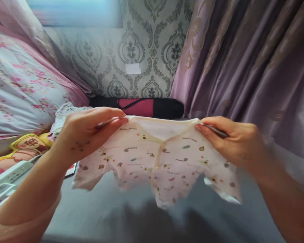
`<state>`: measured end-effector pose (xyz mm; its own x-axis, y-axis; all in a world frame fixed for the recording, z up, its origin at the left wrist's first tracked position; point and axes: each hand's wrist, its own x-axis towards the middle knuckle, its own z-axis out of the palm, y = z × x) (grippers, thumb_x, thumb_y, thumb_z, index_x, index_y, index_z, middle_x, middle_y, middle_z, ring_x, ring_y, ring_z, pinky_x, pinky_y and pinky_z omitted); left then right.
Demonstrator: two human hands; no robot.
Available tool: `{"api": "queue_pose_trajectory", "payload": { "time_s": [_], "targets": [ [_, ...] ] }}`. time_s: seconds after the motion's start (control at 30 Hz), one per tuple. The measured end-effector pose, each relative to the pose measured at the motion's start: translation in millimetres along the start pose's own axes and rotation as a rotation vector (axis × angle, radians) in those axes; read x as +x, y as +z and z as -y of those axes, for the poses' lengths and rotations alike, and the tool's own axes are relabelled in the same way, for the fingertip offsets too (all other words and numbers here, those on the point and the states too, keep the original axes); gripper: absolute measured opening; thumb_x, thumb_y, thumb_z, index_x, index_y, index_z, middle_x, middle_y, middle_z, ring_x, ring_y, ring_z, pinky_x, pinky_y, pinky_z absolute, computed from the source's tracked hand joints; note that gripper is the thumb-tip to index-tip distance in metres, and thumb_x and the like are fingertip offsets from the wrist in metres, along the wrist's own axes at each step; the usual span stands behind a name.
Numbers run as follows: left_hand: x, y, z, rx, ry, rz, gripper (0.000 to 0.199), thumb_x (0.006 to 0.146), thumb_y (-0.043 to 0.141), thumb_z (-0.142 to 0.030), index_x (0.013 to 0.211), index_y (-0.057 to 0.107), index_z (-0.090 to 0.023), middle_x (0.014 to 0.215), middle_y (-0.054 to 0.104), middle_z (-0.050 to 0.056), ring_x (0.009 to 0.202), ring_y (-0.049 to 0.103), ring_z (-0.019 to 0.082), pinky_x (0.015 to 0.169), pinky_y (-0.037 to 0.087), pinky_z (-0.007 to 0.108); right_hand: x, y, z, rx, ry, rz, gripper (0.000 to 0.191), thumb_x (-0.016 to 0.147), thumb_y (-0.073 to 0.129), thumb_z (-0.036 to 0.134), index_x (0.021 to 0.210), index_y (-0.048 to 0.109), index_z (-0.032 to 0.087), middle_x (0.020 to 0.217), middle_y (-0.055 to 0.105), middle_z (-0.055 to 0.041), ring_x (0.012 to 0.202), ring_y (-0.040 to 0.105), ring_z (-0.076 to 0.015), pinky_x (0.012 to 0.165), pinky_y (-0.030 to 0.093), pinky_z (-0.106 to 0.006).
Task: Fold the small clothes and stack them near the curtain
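A small white wrap-front baby shirt [142, 158] with little printed pictures hangs in the air between my hands. Its neckline is stretched nearly straight across the top, while the sleeves and hem droop loosely. My left hand [91, 133] pinches the left end of the neckline between thumb and fingers. At the other end, my right hand [230, 140] grips the neckline the same way. The lower edge of the shirt looks slightly blurred.
Below the shirt spreads a grey sheet [96, 216]. A white power strip [12, 173] and a yellow cartoon cushion [27, 146] lie at left. A pink and black rolled bag [139, 107] lies along the patterned wall. Purple curtains [243, 67] hang at right.
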<state>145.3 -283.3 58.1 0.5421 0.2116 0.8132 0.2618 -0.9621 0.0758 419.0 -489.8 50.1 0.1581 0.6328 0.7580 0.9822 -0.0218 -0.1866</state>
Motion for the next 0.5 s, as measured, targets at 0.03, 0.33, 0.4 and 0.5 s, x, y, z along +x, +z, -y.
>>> {"api": "queue_pose_trajectory", "payload": {
  "time_s": [0.03,0.33,0.4,0.5],
  "targets": [
    [2.8,-1.1,0.3,-0.040,-0.078,0.058,0.018,0.088,0.060,-0.037,0.096,0.070,-0.025,0.069,0.062,-0.003,0.055,0.050,0.008,0.050,0.038,0.020,2.7,-4.2,1.4,0.041,0.076,0.069,0.024,0.089,0.060,0.046,0.096,0.072,0.026,0.080,0.074,0.0022,0.065,0.066,-0.0149,0.056,0.048,-0.025],
    [-36.2,145.3,66.8,-0.322,-0.288,0.675,0.032,0.089,0.052,-0.045,0.088,0.070,-0.019,0.070,0.067,0.000,0.060,0.057,0.012,0.053,0.041,0.021,-16.3,96.1,-64.0,0.162,0.297,0.668,0.031,0.090,0.052,0.044,0.091,0.073,0.021,0.084,0.074,-0.0019,0.074,0.065,-0.0182,0.063,0.044,-0.025],
    [-60.7,186.1,76.7,-0.302,-0.282,0.696,0.029,0.090,0.051,-0.041,0.086,0.070,-0.020,0.068,0.067,0.000,0.060,0.059,0.013,0.054,0.042,0.022,-33.8,130.6,-79.6,0.058,0.340,0.729,0.029,0.091,0.051,0.040,0.092,0.072,0.021,0.089,0.074,-0.0050,0.080,0.066,-0.0202,0.067,0.042,-0.026],
    [-87.7,225.1,82.8,-0.287,-0.292,0.716,0.026,0.091,0.050,-0.037,0.085,0.069,-0.022,0.073,0.070,0.002,0.064,0.062,0.016,0.057,0.043,0.025,-58.2,168.5,-95.7,-0.087,0.360,0.813,0.030,0.095,0.045,0.040,0.103,0.069,0.023,0.100,0.073,-0.0071,0.093,0.066,-0.0227,0.071,0.041,-0.027]
  ]
}}
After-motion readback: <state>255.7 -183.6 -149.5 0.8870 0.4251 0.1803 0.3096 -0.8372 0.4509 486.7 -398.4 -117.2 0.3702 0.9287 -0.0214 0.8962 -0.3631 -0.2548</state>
